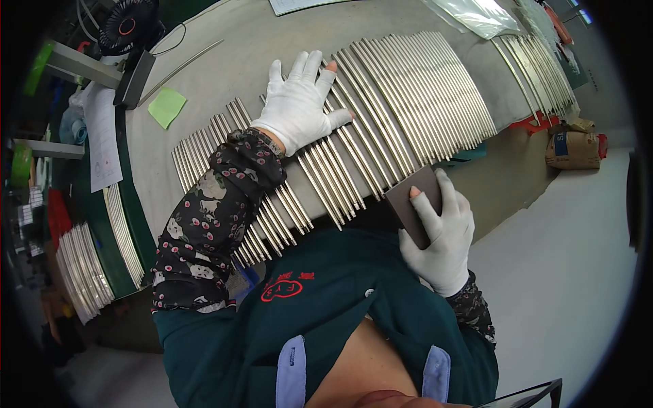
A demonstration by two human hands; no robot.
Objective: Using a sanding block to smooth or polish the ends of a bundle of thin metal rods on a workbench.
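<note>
Shiny metal rods (428,95) lie side by side across the table, bunched tightly on the right and in looser groups on the left. Over the middle of them, my left hand (299,105) lies flat in a white glove with bare thumb and index tips, its fingers spread. My right hand (445,238), gloved the same way, grips a flat dark grey rectangular block (413,204). One edge of the block is at the near ends of the rods; whether it touches them I cannot tell. My palm hides part of the rods beneath it.
A small black fan (129,27) stands at the far left near a green sticky note (166,107) and a single thin rod (180,71). More rods (537,75) lie at the far right by a plastic bag (479,17). Bundled rods (85,272) sit at the left.
</note>
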